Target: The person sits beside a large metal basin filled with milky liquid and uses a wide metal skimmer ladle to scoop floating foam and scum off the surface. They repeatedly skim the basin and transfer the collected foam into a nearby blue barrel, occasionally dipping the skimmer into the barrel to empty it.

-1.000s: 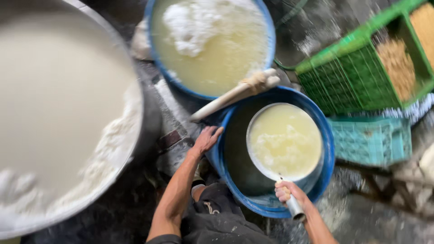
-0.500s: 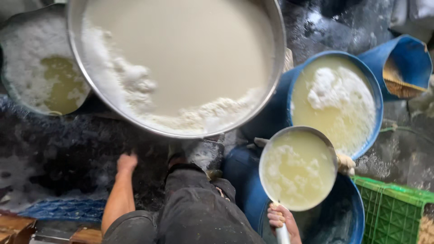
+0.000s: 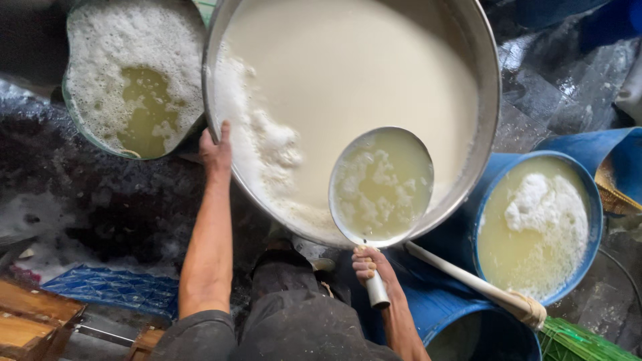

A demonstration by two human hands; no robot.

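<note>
My right hand (image 3: 373, 266) grips the metal handle of a round ladle pan (image 3: 381, 186) filled with pale yellow liquid and white curds. The pan hovers over the near right part of a big steel vat (image 3: 483, 80) holding milky white liquid with foam along its left side. My left hand (image 3: 217, 151) rests on the vat's left rim, fingers on the edge.
A green tub (image 3: 73, 110) of yellowish liquid and foam stands at the upper left. A blue barrel (image 3: 591, 200) with yellowish liquid and white curds is at the right, a white pole (image 3: 461, 277) leaning by it. Another blue barrel (image 3: 468, 327) sits below. Wet dark floor, blue crate (image 3: 107, 287), wooden boxes (image 3: 33, 321) at left.
The view has swung left. My right hand carried the filled ladle pan from over the blue barrel to above the steel vat. My left hand moved up from beside my knee onto the vat's rim.
</note>
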